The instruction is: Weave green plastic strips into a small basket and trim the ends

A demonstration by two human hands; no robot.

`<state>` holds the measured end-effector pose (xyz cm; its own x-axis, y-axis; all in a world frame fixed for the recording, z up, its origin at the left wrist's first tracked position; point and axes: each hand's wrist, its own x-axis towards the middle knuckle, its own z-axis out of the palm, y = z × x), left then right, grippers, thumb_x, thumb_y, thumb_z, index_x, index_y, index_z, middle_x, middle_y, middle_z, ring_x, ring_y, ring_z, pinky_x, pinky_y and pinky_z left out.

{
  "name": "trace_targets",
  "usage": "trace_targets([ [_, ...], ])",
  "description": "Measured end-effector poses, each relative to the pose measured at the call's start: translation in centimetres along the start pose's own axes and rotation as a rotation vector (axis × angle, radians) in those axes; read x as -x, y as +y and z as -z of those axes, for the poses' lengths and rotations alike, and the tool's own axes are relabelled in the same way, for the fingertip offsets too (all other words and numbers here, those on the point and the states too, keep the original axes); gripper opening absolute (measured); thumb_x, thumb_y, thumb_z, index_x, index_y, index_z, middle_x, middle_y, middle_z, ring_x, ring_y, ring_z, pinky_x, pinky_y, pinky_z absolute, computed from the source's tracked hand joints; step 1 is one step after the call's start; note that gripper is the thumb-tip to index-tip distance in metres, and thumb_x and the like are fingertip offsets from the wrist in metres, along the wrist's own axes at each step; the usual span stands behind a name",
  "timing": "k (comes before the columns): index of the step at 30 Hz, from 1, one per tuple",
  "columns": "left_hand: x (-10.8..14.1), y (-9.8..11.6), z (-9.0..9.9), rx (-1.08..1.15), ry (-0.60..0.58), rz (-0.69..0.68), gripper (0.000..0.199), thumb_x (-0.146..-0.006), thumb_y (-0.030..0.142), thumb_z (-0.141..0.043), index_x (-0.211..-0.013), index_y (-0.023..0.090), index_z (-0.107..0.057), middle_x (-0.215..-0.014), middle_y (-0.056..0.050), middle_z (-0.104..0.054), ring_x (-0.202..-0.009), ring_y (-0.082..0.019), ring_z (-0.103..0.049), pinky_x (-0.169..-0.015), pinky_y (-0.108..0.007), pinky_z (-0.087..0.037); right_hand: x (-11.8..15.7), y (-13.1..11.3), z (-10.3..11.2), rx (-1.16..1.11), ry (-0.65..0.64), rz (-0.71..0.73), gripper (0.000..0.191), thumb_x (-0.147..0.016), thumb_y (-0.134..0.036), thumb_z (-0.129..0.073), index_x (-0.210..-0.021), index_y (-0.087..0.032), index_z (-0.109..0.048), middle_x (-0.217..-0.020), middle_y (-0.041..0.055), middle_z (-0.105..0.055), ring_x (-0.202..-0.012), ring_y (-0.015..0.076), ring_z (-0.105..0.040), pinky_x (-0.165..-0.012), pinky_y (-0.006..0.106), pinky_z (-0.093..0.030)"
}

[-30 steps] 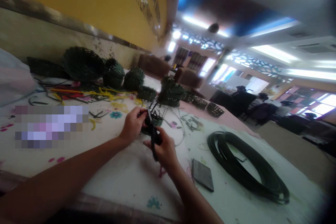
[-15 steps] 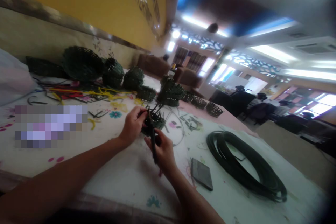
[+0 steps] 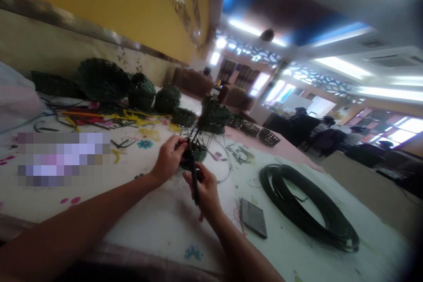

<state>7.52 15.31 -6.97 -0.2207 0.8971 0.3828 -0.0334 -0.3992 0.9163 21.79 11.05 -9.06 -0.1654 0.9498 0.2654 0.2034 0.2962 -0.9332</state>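
Over the flowered tablecloth point(image 3: 158, 224), my left hand point(image 3: 170, 158) is closed on the near rim of a small dark green woven basket point(image 3: 199, 152). Loose strips point(image 3: 194, 133) stick up from its far side. My right hand point(image 3: 206, 187) is wrapped round a long dark scissors-like tool point(image 3: 194, 180). The tool's narrow tip points away from me and lies against the basket, close to my left fingertips. Blur and my fingers hide exactly what the tip touches.
A big coil of dark strip point(image 3: 274, 194) and a flat grey block point(image 3: 253, 218) lie on the right. Several woven baskets point(image 3: 104, 80) line the back. Yellow and red strands point(image 3: 132, 116) and cut strips point(image 3: 239, 153) are scattered about. A plastic bag point(image 3: 16, 97) is far left.
The tool and my right hand have shifted very slightly, and the tool's tip now stands a little further right against the basket. Both hands keep their hold.
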Motion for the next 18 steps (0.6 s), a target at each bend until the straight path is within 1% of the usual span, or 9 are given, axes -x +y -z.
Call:
trace_targets([
  [8, -0.5, 0.2, 0.2, 0.027, -0.037, 0.019, 0.027, -0.076, 0.044, -0.067, -0.085, 0.019, -0.061, -0.078, -0.001, -0.061, -0.066, -0.016, -0.058, -0.054, -0.026, -0.056, -0.3, -0.1, 0.7, -0.023, -0.053, 0.004, 0.051, -0.08, -0.056, -0.072, -0.109, -0.014, -0.073, -0.053, -0.0063, -0.045, -0.047, 0.0092, -0.037, -0.043, 0.022, -0.032],
  [12, -0.3, 0.2, 0.2, 0.019, -0.036, 0.013, 0.026, -0.077, 0.044, -0.066, -0.086, 0.019, -0.061, -0.08, -0.002, -0.061, -0.068, -0.017, -0.06, -0.055, -0.028, -0.057, -0.5, 0.1, 0.7, 0.002, -0.05, 0.014, 0.052, -0.08, -0.056, -0.072, -0.11, -0.014, -0.072, -0.054, -0.0059, -0.046, -0.047, 0.0096, -0.038, -0.043, 0.022, -0.033],
  [15, -0.2, 0.0, 0.1, -0.014, -0.021, -0.019, 0.023, -0.081, 0.041, -0.064, -0.088, 0.02, -0.063, -0.084, -0.003, -0.063, -0.072, -0.018, -0.061, -0.058, -0.028, -0.057, -0.7, 0.5, 0.6, 0.021, -0.042, 0.029, 0.051, -0.078, -0.054, -0.073, -0.11, -0.014, -0.07, -0.057, -0.0051, -0.049, -0.05, 0.01, -0.041, -0.044, 0.022, -0.035],
  [18, -0.1, -0.4, 0.1, -0.059, -0.018, -0.062, 0.019, -0.083, 0.038, -0.062, -0.088, 0.02, -0.063, -0.087, -0.004, -0.063, -0.076, -0.019, -0.063, -0.061, -0.028, -0.057, -0.9, 0.9, 0.7, 0.023, -0.048, 0.021, 0.05, -0.079, -0.053, -0.072, -0.111, -0.015, -0.069, -0.058, -0.0056, -0.048, -0.05, 0.0098, -0.041, -0.045, 0.021, -0.035],
])
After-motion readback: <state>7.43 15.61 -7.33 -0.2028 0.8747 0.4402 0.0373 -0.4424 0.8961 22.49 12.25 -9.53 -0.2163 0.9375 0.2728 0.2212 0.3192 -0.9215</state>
